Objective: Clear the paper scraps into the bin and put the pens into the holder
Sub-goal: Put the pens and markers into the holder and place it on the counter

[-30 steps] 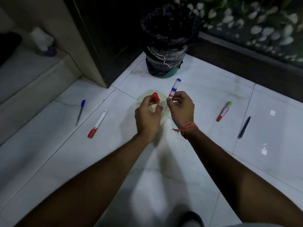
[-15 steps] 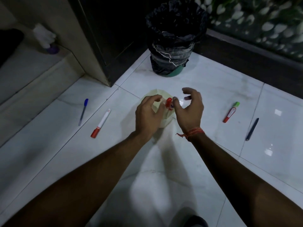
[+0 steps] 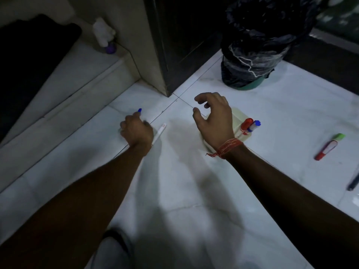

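A: The red and blue markers (image 3: pixel 249 126) now stand in the holder (image 3: pixel 238 118); right hand (image 3: pixel 214 121) left them, grip spread

B: Left hand (image 3: pixel 137 131) closes on the blue pen (image 3: pixel 139 110) on the floor; three pens left

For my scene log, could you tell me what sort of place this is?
Probably an indoor floor corner in a home, beside a doorway. It has glossy white marble-like floor tiles, a raised step on the left, and a bin lined with a black bag.
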